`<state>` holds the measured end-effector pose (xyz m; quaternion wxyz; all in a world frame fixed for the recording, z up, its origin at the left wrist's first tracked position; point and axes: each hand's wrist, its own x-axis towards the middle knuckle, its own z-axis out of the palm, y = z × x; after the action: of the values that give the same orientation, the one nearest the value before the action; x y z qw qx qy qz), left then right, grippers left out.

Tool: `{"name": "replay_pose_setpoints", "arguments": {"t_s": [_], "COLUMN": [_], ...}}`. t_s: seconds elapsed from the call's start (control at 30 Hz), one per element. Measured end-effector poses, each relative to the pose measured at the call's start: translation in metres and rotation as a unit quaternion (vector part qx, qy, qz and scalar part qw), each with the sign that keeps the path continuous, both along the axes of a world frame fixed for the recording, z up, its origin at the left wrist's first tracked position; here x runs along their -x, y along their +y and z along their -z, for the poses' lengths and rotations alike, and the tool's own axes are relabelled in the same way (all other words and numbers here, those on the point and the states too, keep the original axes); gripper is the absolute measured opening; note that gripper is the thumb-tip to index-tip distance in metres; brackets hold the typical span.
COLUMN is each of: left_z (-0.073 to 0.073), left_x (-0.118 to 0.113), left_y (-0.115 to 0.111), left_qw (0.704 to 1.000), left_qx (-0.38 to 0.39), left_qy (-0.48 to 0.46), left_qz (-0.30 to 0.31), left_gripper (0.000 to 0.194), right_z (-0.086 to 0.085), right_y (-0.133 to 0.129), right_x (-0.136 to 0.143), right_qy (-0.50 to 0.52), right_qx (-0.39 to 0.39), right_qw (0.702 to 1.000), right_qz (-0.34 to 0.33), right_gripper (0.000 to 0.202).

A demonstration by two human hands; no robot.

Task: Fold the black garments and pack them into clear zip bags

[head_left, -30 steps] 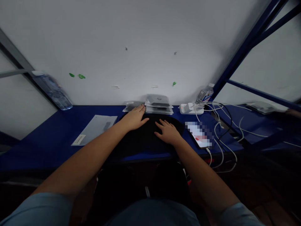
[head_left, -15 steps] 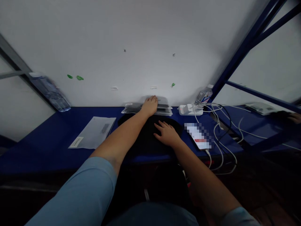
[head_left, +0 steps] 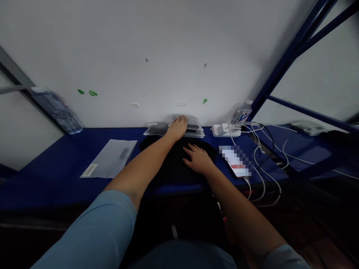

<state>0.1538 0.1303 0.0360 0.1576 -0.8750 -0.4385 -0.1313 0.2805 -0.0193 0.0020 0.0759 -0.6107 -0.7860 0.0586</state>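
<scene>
My left hand (head_left: 178, 127) rests palm down on a stack of clear plastic bags (head_left: 194, 129) against the wall, its fingers toward the wall. Nearer to me, my right hand (head_left: 198, 158) lies flat with fingers spread on a black cloth-like item (head_left: 174, 168) on the blue table (head_left: 64, 158). Part of the black item is hidden under my arms. To the left lies a translucent flat bag (head_left: 112, 157) with a pale label at its lower left corner.
A lit phone (head_left: 237, 162) on a white cable lies at the right, below a white power strip (head_left: 226, 130) and tangled cables. Clear bottles lean at the left (head_left: 57, 110) and stand at the right (head_left: 242, 111). Blue frame bars (head_left: 294, 59) rise on the right.
The view has shifted very slightly. A hand at the far right edge is no longer visible. Both my hands stay in nearly the same places, the left fingers slightly lower on the bags.
</scene>
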Motion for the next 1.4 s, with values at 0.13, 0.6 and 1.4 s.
{"name": "replay_pose_setpoints", "arguments": {"t_s": [0.13, 0.6, 1.4], "left_z": [-0.004, 0.024, 0.024], "left_x": [0.020, 0.098, 0.113], "left_y": [-0.015, -0.107, -0.114], "left_qw": [1.000, 0.999, 1.000], "left_qx": [-0.019, 0.033, 0.012], "left_qy": [0.022, 0.019, 0.005], "left_qz": [0.009, 0.011, 0.010], "left_gripper": [0.053, 0.064, 0.060], "right_z": [0.001, 0.002, -0.001], "right_y": [0.001, 0.001, 0.022], "right_x": [0.000, 0.001, 0.002], "right_qy": [-0.007, -0.009, 0.135], "right_qx": [-0.002, -0.013, -0.144], "right_qw": [1.000, 1.000, 0.978], "right_qz": [-0.003, -0.005, -0.070], "right_gripper": [0.065, 0.052, 0.030]}}
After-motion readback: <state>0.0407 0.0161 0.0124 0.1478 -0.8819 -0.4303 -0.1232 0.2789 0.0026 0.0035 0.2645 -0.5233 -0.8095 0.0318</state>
